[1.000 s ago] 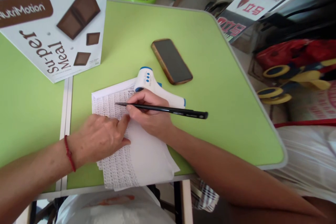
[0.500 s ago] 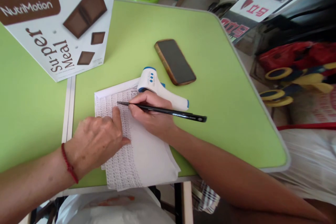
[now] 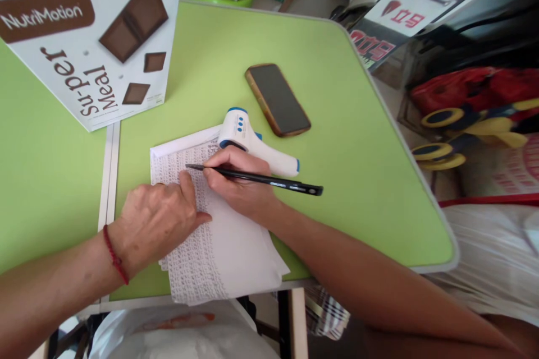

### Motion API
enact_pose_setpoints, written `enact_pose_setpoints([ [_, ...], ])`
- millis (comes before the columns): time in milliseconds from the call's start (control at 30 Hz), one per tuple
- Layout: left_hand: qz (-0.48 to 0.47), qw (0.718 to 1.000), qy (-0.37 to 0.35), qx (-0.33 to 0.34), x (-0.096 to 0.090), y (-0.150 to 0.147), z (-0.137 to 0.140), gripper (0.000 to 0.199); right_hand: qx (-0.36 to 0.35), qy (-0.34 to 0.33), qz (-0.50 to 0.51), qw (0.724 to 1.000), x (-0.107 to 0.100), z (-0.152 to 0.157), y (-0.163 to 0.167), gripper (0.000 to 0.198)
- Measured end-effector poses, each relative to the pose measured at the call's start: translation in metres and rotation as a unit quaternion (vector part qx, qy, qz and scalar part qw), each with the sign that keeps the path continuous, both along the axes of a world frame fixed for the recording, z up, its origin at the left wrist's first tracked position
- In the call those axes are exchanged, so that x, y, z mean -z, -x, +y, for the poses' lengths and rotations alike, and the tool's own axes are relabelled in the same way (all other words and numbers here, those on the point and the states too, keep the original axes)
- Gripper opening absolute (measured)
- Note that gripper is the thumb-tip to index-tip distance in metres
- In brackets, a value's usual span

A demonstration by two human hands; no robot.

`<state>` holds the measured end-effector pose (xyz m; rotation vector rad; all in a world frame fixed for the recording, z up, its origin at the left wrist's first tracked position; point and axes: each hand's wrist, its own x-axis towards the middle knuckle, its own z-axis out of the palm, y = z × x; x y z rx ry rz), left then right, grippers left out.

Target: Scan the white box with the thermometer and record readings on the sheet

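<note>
In my right hand (image 3: 242, 182) is a black pen (image 3: 290, 184), its tip over the rows of small handwriting on the paper (image 3: 236, 252). The side of that hand rests on the sheets. My left hand (image 3: 162, 216) presses down on the written part, index finger and thumb stretched apart, the other fingers curled under. The index fingertip is just below the pen tip. A white and blue infrared thermometer (image 3: 236, 126) lies across the paper's top edge, its handle partly behind my right hand. Where the pen tip meets the paper, contact is hard to tell.
Beyond the paper, a phone in a brown case (image 3: 278, 99) lies on the green table (image 3: 357, 179). A white NutriMotion box (image 3: 126, 81) stands at the left. Yellow-handled tools (image 3: 442, 118) and a red bag (image 3: 484, 87) sit off the table's right side.
The view has shifted slightly. The pen's rear end has swung a little left, and my left thumb sits a little higher. The phone, thermometer and box stay put on the table.
</note>
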<state>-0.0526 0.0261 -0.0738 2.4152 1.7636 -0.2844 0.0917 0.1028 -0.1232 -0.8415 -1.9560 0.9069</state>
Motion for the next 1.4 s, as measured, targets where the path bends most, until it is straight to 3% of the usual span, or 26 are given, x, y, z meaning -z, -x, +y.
enact_pose_setpoints([
  [300,-0.014,1.0,-0.022,0.004,0.0004,0.002,-0.0014,0.045,0.04,0.013,-0.008,0.999,-0.0011,-0.0021,0.0015,0.011],
  [567,-0.019,0.999,-0.026,-0.001,0.0007,0.0026,0.0002,0.044,0.009,0.028,-0.002,1.0,-0.0014,-0.0008,0.0002,0.01],
  [1400,-0.013,1.0,-0.024,-0.001,-0.0023,0.0026,0.0023,0.041,0.038,0.032,0.016,0.999,-0.0016,-0.0005,0.0011,0.01],
])
